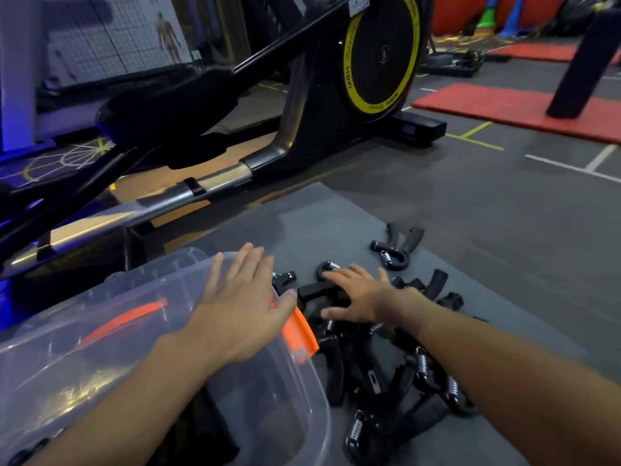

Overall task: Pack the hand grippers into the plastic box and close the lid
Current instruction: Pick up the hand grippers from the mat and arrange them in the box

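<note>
Just beneath right fingers (340, 274) lie hand grippers (336, 366).

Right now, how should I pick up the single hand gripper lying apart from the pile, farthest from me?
Probably by one black handle, coming from above with the right hand, which is nearest. The lone gripper lies flat, handles splayed away from you, so either handle is clear.

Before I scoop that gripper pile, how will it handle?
Probably tangles: the grippers overlap, so one may drag neighbours. Likely stiff and heavyish, given the steel springs. The padded-looking handles should not slip.
</note>
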Demonstrator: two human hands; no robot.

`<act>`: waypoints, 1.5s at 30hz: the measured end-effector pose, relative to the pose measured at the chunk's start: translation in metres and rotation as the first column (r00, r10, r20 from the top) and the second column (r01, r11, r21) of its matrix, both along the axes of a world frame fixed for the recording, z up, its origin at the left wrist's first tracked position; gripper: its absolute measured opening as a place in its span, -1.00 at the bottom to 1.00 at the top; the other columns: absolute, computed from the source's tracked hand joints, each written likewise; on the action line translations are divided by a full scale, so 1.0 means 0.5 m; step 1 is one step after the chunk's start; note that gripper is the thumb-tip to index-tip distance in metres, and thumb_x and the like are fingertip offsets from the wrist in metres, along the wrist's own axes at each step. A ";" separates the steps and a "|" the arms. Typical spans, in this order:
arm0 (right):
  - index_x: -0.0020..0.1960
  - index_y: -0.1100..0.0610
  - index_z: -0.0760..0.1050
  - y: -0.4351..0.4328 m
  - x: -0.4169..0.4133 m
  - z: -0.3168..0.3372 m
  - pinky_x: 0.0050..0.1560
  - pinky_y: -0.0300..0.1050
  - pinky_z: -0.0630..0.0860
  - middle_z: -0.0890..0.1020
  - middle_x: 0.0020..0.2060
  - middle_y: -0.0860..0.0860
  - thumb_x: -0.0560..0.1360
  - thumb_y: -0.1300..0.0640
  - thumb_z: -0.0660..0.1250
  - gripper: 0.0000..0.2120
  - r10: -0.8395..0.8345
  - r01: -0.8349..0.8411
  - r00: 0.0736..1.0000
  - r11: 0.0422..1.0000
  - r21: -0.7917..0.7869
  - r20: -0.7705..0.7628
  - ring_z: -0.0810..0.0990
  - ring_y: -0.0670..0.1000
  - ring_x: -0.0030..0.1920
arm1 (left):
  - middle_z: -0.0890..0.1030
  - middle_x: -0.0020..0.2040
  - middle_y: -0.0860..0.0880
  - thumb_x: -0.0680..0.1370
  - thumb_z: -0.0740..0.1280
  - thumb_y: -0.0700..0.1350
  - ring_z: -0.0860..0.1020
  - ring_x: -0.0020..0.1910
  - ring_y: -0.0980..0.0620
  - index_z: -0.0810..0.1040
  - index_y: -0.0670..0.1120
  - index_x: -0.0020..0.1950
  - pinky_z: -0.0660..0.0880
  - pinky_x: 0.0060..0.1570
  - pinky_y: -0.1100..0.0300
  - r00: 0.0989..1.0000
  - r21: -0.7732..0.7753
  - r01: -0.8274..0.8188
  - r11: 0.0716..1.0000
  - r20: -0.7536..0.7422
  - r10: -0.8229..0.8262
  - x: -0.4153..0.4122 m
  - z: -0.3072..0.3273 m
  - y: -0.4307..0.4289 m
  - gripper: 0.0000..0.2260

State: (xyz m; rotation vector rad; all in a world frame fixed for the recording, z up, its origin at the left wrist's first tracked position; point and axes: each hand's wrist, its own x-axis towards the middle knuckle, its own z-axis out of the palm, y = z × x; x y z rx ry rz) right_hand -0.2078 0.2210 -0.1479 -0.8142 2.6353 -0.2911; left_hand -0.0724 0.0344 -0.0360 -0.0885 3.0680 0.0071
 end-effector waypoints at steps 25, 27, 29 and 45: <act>-0.09 0.08 0.32 0.053 0.205 -0.034 -0.12 -0.06 0.46 0.58 -0.03 0.08 0.37 0.00 0.41 -0.69 -0.344 0.339 0.939 0.930 -0.139 -0.008 0.58 0.18 0.00 | 0.02 0.62 0.06 0.52 -0.15 0.26 -0.14 0.58 0.13 0.11 0.03 0.58 -0.20 0.53 0.12 0.989 0.190 0.143 0.971 -0.061 -0.134 0.120 0.012 0.063 -0.34; -0.06 0.10 0.30 0.050 0.210 -0.027 -0.19 -0.07 0.41 0.58 -0.09 0.08 0.34 0.03 0.38 -0.69 -0.353 0.345 0.935 0.928 -0.140 -0.040 0.59 0.19 -0.03 | 0.02 0.61 0.06 0.56 -0.13 0.26 -0.13 0.58 0.13 0.11 0.03 0.58 -0.19 0.54 0.11 0.989 0.198 0.145 0.969 -0.051 -0.138 0.122 0.015 0.061 -0.37; 0.05 0.11 0.26 0.051 0.214 -0.007 -0.22 -0.07 0.38 0.56 -0.16 0.06 0.33 0.03 0.38 -0.59 -0.338 0.327 0.937 0.937 -0.123 -0.086 0.59 0.19 -0.10 | 0.03 0.61 0.07 0.57 -0.13 0.25 -0.12 0.58 0.14 0.12 0.06 0.58 -0.18 0.54 0.07 0.990 0.233 0.142 0.962 -0.041 -0.136 0.125 0.017 0.058 -0.39; 0.47 0.04 0.08 0.103 0.267 0.329 -0.04 -0.05 0.49 0.64 -0.25 -0.07 0.34 0.04 0.42 -0.19 -0.357 0.257 0.919 0.865 -0.432 -0.167 0.59 0.05 -0.12 | 0.49 0.30 0.06 0.59 0.26 0.07 0.45 0.28 0.06 0.23 0.12 0.45 0.36 0.31 0.03 0.951 0.726 0.081 0.683 -0.262 0.165 0.151 0.063 0.021 -0.55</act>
